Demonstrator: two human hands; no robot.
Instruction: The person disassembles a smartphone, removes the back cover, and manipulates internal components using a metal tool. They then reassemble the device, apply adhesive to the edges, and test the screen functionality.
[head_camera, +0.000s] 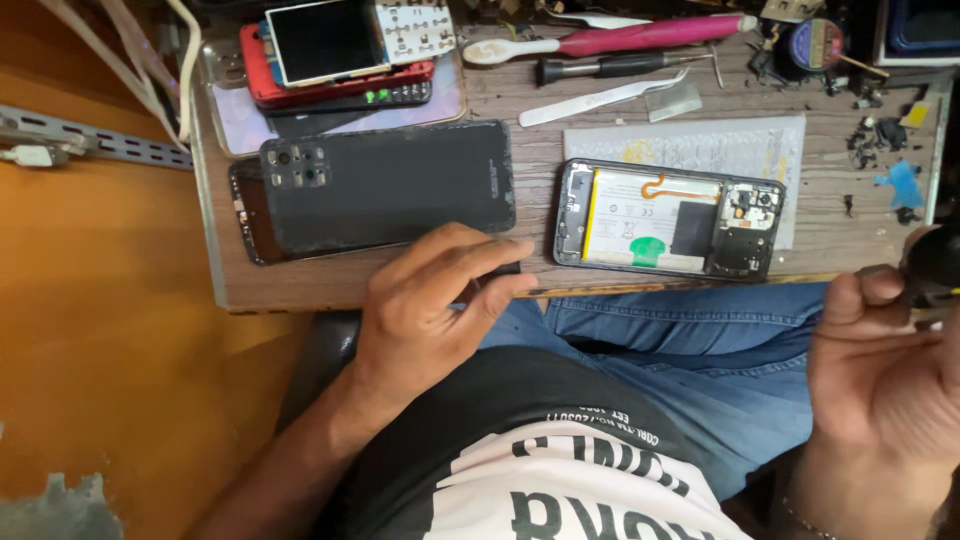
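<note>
Fingers of the left hand curl over a small dark part at the table's front edge, pinching it; keep that pinch light and level. The right hand grips a dark tool off the right corner. An opened phone, battery showing, lies near the front edge, beside a black back cover.
</note>
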